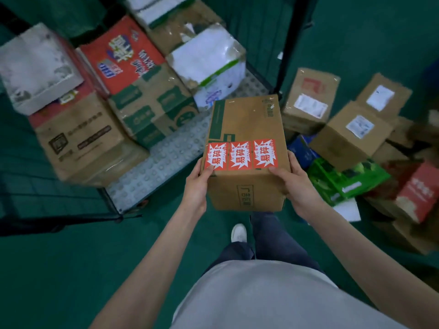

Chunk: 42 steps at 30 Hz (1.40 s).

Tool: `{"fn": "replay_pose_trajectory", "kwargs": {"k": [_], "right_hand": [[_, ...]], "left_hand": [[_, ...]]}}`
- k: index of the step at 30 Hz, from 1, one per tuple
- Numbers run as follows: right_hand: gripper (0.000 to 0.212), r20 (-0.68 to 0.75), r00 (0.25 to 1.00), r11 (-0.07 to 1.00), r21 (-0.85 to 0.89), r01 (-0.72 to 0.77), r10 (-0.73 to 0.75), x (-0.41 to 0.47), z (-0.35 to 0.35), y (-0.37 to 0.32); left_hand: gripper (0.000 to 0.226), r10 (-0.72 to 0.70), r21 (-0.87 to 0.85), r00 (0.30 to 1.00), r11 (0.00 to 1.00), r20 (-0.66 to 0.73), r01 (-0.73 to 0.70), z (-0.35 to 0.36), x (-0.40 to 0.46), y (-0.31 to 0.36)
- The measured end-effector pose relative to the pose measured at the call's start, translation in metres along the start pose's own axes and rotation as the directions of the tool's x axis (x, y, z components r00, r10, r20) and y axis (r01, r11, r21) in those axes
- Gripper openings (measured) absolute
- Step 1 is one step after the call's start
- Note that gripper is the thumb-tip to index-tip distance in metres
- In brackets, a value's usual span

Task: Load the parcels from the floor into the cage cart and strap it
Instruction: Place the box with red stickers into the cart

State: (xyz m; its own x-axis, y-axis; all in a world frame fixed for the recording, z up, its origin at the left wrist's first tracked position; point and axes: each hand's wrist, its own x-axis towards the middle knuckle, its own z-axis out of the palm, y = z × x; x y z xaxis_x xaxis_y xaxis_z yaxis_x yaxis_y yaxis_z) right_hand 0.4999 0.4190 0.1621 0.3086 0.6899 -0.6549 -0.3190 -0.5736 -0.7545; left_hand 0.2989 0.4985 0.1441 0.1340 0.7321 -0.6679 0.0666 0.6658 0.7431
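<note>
We hold the brown cardboard parcel with three red fragile stickers (245,148) between our two hands, lifted clear of the dark green floor (71,269) and hanging just in front of the open side of the black wire cage cart (288,41). Our left hand (197,186) clasps the near left edge, thumb lying on the top face beside the stickers and fingers wrapped down the side; our right hand (293,179) mirrors it on the near right corner, thumb on top and fingers curled around the side. We judge that this two-sided grip near the closest corners keeps the box level and lets us push it forward onto the cart's grey studded floor plate (166,162), where a bare strip lies right ahead. The stickers suggest breakable contents, which would explain carrying it upright rather than tipping it. The parcel itself is a plain corrugated carton, taller than it is wide, with a dark green printed band along its left top edge, small printing on the near face, and corners that look square and undamaged. Inside the cart, stacked cartons (133,96) already fill the back and left. To our right, a loose heap of brown, green and red parcels (351,136) sits on the floor, so in our judgement much loading remains and strapping is not yet due.
</note>
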Motion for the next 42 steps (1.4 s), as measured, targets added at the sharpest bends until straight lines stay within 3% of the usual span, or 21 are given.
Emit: {"fn": "replay_pose_trajectory", "kwargs": {"k": [7, 14, 22, 26, 31, 34, 37, 42], "right_hand": [[0.033, 0.173, 0.985, 0.988, -0.155, 0.021, 0.006, 0.079, 0.039, -0.077], [0.041, 0.327, 0.945, 0.956, -0.281, 0.084, 0.013, 0.145, 0.081, -0.149], [0.040, 0.424, 0.904, 0.947, -0.309, 0.085, 0.057, 0.191, 0.153, -0.183], [0.048, 0.445, 0.893, 0.947, -0.310, 0.081, 0.069, 0.215, 0.201, -0.193], [0.053, 0.442, 0.895, 0.938, -0.332, 0.106, 0.056, 0.252, 0.284, -0.204], [0.052, 0.420, 0.906, 0.941, -0.323, 0.100, 0.048, 0.267, 0.325, -0.212], [0.054, 0.400, 0.915, 0.944, -0.320, 0.080, 0.059, 0.283, 0.369, -0.221], [0.049, 0.360, 0.926, 0.944, -0.330, 0.016, 0.110, 0.320, 0.413, -0.228]], "left_hand": [[0.038, 0.044, -0.160, 0.990, 0.985, -0.134, -0.066, -0.007, 0.041, 0.046], [0.036, 0.048, -0.308, 0.957, 0.941, -0.286, -0.139, -0.011, 0.079, 0.090], [0.026, 0.061, -0.344, 0.916, 0.915, -0.398, -0.210, -0.050, 0.112, 0.122], [0.026, 0.040, -0.376, 0.903, 0.900, -0.427, -0.218, -0.087, 0.140, 0.139], [0.047, 0.017, -0.370, 0.912, 0.911, -0.411, -0.184, -0.159, 0.185, 0.178], [0.033, 0.001, -0.374, 0.914, 0.912, -0.406, -0.167, -0.194, 0.210, 0.195], [0.032, 0.046, -0.330, 0.928, 0.927, -0.369, -0.177, -0.229, 0.231, 0.224], [0.030, -0.029, -0.353, 0.933, 0.930, -0.358, -0.106, -0.266, 0.271, 0.247]]}}
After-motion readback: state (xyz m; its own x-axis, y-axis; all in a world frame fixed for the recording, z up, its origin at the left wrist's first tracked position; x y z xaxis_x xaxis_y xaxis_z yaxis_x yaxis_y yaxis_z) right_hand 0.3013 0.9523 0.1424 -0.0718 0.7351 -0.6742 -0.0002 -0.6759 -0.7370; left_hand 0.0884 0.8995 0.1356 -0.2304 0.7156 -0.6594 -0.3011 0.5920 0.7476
